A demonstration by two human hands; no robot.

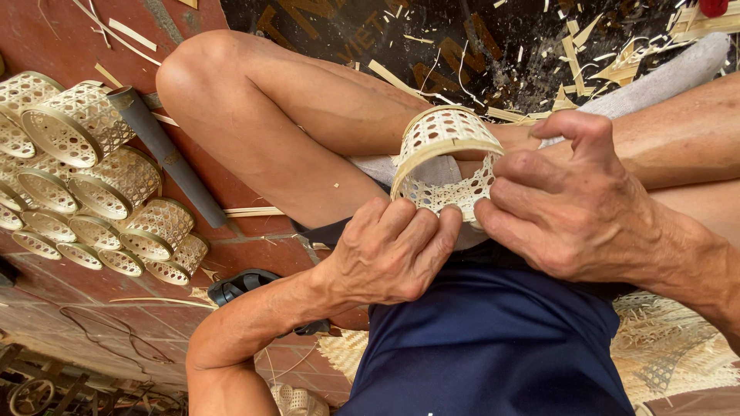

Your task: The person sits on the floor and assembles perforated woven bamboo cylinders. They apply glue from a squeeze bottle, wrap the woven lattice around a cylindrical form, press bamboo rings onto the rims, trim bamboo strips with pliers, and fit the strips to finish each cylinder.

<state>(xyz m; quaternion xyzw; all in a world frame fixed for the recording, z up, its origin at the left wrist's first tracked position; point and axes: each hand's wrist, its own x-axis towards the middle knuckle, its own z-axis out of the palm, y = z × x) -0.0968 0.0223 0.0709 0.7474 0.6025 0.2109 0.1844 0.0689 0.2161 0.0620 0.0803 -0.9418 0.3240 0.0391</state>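
A small round woven bamboo basket with an open lattice wall and a pale strip rim sits between both hands, above my lap. My left hand pinches its lower edge from the left, fingers curled against the weave. My right hand grips the basket's right side, thumb up over the rim and fingers pressed on the wall. My bare bent leg lies behind the basket.
Several finished woven baskets lie stacked on the red tile floor at the left beside a dark tapered tool. Bamboo strips and shavings litter the dark mat at the top. Loose woven matting lies at the lower right.
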